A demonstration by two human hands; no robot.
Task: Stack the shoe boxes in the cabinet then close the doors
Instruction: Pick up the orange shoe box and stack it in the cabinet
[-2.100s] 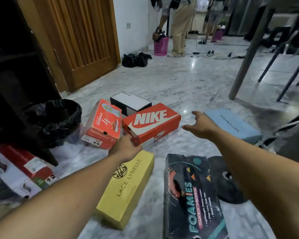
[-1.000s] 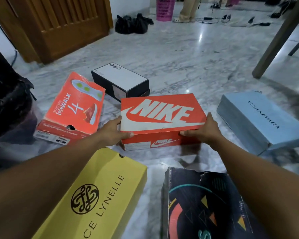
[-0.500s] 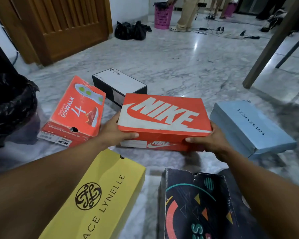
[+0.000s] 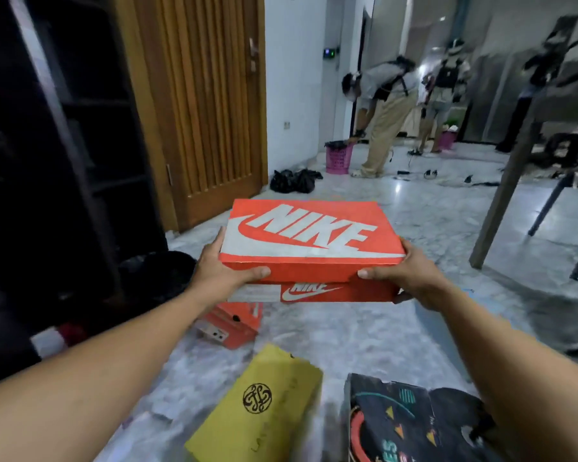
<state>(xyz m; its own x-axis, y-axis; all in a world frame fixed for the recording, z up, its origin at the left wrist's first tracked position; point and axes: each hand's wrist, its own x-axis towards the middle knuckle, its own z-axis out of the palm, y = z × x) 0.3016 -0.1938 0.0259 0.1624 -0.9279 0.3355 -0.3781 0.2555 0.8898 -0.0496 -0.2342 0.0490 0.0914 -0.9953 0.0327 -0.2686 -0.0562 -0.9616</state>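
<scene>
An orange Nike shoe box [image 4: 311, 243] is held up in the air in front of me, level, well above the floor. My left hand [image 4: 222, 265] grips its left end, thumb on the front edge. My right hand [image 4: 406, 273] grips its right end the same way. The dark cabinet [image 4: 57, 155] with open shelves stands at the left. On the floor below lie a yellow box [image 4: 257, 405], a black patterned box [image 4: 411, 425] and an orange box [image 4: 234, 321] partly hidden under the Nike box.
A black bin-bag-lined bin [image 4: 161, 271] sits by the cabinet foot. A wooden door [image 4: 201, 101] is behind. A table leg [image 4: 504, 188] and chair legs stand at the right. Two people [image 4: 387, 111] work at the back near a pink basket [image 4: 337, 156].
Both hands took hold of the Nike box on the floor and lifted it clear. My view has risen and swung left toward the cabinet.
</scene>
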